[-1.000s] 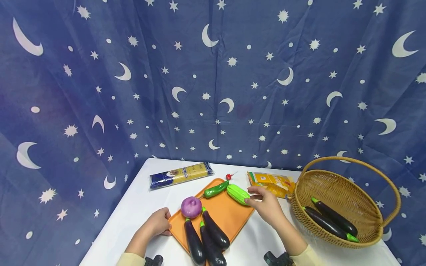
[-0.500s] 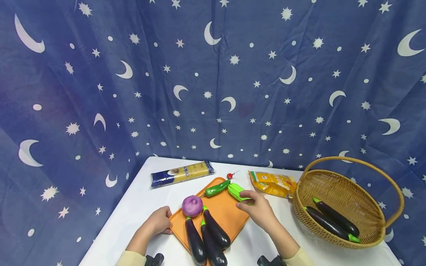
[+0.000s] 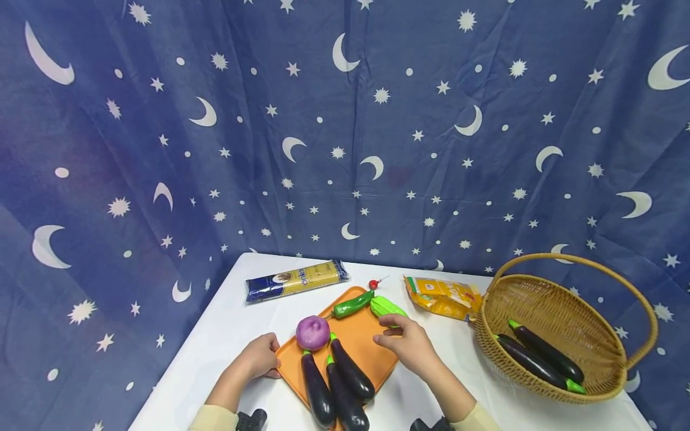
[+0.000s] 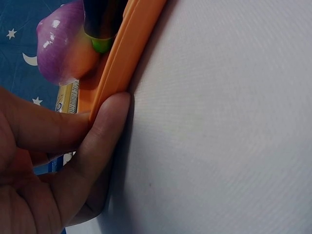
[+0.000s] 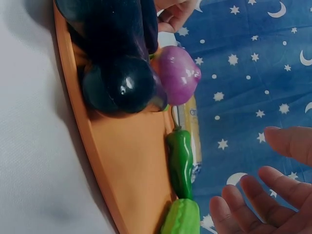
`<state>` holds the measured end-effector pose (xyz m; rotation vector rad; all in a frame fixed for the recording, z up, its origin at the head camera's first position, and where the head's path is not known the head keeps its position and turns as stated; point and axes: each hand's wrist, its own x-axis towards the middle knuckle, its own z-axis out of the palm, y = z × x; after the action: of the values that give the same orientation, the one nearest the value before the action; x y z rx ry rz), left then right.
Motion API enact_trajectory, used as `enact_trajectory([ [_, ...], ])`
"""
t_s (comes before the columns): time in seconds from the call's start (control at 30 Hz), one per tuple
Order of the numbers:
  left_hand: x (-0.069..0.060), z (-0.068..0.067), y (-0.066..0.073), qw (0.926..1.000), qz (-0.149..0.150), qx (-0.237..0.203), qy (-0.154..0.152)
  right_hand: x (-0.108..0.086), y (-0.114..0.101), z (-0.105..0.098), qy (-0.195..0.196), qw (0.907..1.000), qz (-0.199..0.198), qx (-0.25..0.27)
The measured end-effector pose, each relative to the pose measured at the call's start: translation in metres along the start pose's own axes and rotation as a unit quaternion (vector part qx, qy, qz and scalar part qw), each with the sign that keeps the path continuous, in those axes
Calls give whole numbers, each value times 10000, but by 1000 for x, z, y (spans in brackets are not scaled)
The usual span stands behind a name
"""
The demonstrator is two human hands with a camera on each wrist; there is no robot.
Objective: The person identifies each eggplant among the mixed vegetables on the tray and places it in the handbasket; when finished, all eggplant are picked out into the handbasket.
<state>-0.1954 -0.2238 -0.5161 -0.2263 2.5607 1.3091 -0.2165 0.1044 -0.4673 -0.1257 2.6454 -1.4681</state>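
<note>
My left hand [image 3: 260, 357] pinches the left edge of the orange tray [image 3: 372, 344]; the left wrist view shows thumb and finger [image 4: 111, 114] on its rim. On the tray lie a purple onion [image 3: 312, 333], several eggplants [image 3: 351, 372], a green pepper [image 3: 353, 304] and a light green ridged vegetable [image 3: 384, 306]. My right hand [image 3: 408, 345] hovers over the tray's right side, fingers spread and loosely bent, holding nothing. It partly covers the ridged vegetable in the head view. In the right wrist view its fingers [image 5: 261, 200] are apart, beside the ridged vegetable [image 5: 183, 217].
A wicker basket [image 3: 544, 293] with two eggplants [image 3: 547, 352] stands at the right. Behind the tray lie a blue and yellow packet [image 3: 299, 280], a small red item [image 3: 373, 284] and an orange packet [image 3: 443, 297]. A patterned curtain hangs behind the white table [image 3: 210, 335].
My right hand has moved left from the ridged vegetable's right end to over the tray. My left hand keeps its grip on the tray's edge.
</note>
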Motion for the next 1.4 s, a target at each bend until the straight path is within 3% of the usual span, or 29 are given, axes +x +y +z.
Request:
enact_trajectory([
  [0.47, 0, 0, -1, 10000, -28, 36, 12, -1, 3, 11, -439, 9988, -102, 172],
  [0.67, -1, -1, 0, 10000, -50, 69, 19, -4, 3, 16, -607, 9981, 11, 119],
  [1.17, 2, 0, -2, 9999, -121, -27, -31, -10, 8, 31, -994, 9947, -257, -98],
  [1.4, 4, 0, -4, 9999, -166, -37, -18, -12, 9, 38, -1051, 9942, -158, -136],
])
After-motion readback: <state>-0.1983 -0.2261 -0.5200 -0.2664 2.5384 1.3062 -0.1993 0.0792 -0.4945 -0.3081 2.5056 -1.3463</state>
